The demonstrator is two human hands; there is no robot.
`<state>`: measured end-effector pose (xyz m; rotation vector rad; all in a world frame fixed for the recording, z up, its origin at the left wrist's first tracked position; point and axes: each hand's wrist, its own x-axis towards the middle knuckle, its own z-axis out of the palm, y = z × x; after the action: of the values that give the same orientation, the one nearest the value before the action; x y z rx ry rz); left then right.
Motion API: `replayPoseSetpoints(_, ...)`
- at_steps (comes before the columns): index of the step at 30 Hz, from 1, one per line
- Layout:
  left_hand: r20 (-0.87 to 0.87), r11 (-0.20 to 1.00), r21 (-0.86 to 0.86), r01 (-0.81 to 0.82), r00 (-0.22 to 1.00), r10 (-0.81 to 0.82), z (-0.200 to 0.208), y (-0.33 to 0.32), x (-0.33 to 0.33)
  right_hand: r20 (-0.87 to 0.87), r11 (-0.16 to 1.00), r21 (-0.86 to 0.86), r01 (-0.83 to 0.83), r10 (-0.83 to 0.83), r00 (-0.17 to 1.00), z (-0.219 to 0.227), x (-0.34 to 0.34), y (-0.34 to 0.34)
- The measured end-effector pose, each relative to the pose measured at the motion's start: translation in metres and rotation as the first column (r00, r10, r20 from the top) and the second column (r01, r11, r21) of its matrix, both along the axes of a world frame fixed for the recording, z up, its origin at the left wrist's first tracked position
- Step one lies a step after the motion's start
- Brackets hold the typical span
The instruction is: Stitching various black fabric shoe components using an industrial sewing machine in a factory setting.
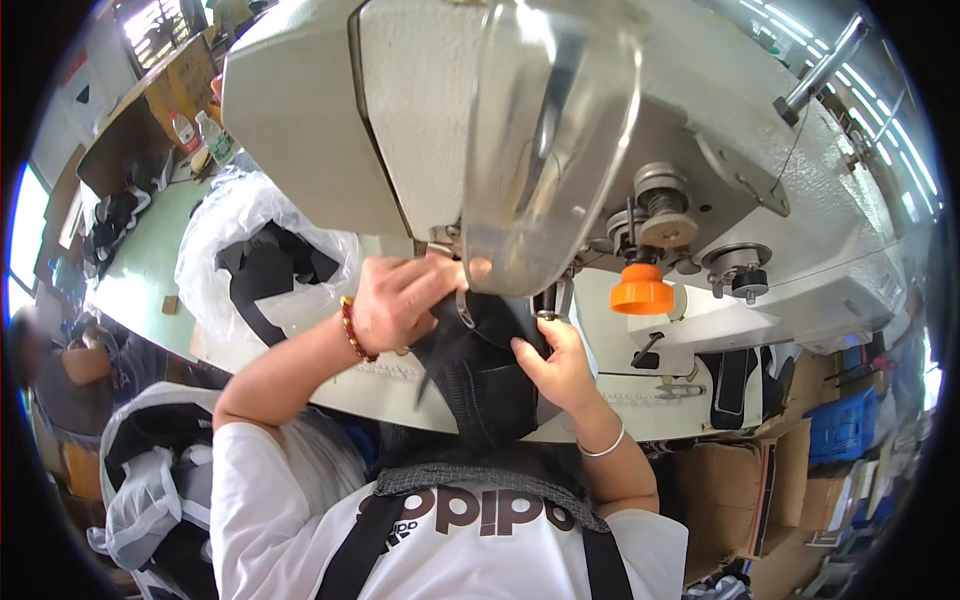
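Black fabric pieces (490,390) lie under the sewing machine head (300,130) and hang over the table's near edge. My left hand (400,300) is closed at the fabric's left side, its fingertips reaching behind the clear plastic guard (550,150). Beside those fingertips shows a small curved metal loop (465,308); what the hand grips is hidden. On the right, my right hand (562,370) pinches the fabric's edge, thumb on top and other fingers mostly out of sight. It is close below the machine's metal parts near the needle area, which the guard partly covers.
An orange knob (641,290) projects from the machine head. Left on the table sits a clear plastic bag (215,225) with black pieces. More black pieces (735,390) lie right. A cardboard box (710,490) and blue crate (842,425) stand lower right. Another person (90,365) is far left.
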<state>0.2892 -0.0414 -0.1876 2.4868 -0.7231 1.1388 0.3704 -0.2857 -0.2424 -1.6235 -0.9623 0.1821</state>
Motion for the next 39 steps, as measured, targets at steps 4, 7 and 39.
replayPoseSetpoints(4, -0.056, 0.986, -0.153, -0.061, 0.997, 0.053, 0.004, -0.002, 0.002, -0.304, 0.970, -0.145, -0.195, 0.144, 0.942, 0.012, 0.013, -0.011)
replayPoseSetpoints(7, -0.037, 0.979, -0.202, -0.009, 0.999, 0.002, 0.005, -0.001, 0.001, -0.469, 0.948, 0.018, -0.317, 0.288, 0.835, 0.020, 0.013, -0.009)
replayPoseSetpoints(39, -0.005, 0.930, 0.274, 0.246, 0.967, -0.255, 0.021, -0.003, -0.042, -0.921, 0.922, 0.245, -0.301, 0.318, 0.226, 0.017, 0.017, -0.017)
